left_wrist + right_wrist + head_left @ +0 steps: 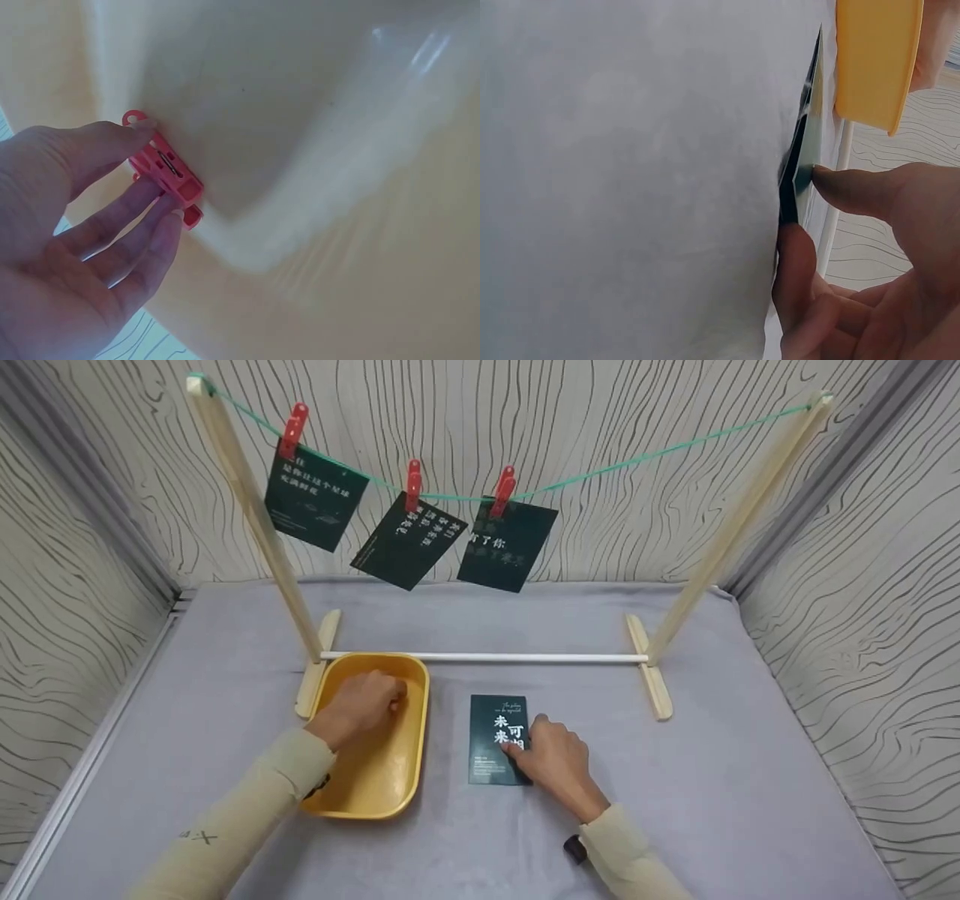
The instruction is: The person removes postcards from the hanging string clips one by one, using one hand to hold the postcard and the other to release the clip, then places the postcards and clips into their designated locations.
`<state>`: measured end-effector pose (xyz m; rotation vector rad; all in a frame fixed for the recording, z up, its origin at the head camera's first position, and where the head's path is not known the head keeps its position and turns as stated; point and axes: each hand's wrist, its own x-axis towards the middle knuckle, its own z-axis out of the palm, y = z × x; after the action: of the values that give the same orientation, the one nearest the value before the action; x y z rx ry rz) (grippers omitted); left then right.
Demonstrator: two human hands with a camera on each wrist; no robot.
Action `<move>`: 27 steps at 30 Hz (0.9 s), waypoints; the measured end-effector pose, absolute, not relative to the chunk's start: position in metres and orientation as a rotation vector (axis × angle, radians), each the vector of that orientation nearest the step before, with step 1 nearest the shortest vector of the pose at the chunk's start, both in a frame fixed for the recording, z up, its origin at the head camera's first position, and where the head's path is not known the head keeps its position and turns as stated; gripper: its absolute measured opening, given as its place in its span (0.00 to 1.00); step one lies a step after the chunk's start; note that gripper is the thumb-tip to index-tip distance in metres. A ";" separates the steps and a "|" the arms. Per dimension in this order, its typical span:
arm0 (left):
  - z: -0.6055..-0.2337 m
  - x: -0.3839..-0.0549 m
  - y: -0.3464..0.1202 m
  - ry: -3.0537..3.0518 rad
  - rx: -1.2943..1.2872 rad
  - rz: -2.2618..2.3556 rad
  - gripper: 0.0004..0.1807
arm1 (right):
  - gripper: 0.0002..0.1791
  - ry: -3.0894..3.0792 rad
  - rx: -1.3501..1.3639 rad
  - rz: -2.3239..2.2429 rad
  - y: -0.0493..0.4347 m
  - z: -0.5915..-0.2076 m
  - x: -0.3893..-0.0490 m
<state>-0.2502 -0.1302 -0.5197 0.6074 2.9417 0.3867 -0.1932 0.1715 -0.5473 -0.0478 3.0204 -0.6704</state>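
My left hand [367,699] was inside the yellow bin [375,791], pinching a red clip [178,171] between thumb and fingers, near the bin's wall. My right hand [559,757] had hold of the right edge of a dark green card [486,739], thumb on its printed face and fingers underneath. That card was on the grey cloth [712,810], just right of the bin and apart from it, its white lettering facing up. Past it, a white rod [525,658] joined two wooden posts [739,525], with a green string [645,457] sagging between their tops. Three dark cards [409,547] hung from the string towards the left post, tilted, each under its own red peg [414,486].
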 end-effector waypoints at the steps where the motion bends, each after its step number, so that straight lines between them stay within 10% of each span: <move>1: -0.520 -0.250 -0.130 2.942 0.604 0.389 0.08 | 0.27 3.023 -0.048 -0.665 0.171 -0.547 -0.193; 27: -0.513 -0.248 -0.136 2.952 0.608 0.424 0.03 | 0.22 3.031 -0.047 -0.692 0.173 -0.546 -0.194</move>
<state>-0.2475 -0.1358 -0.5134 0.6082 2.9515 0.4243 -0.1942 0.1730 -0.5461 -0.0466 3.0313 -0.6920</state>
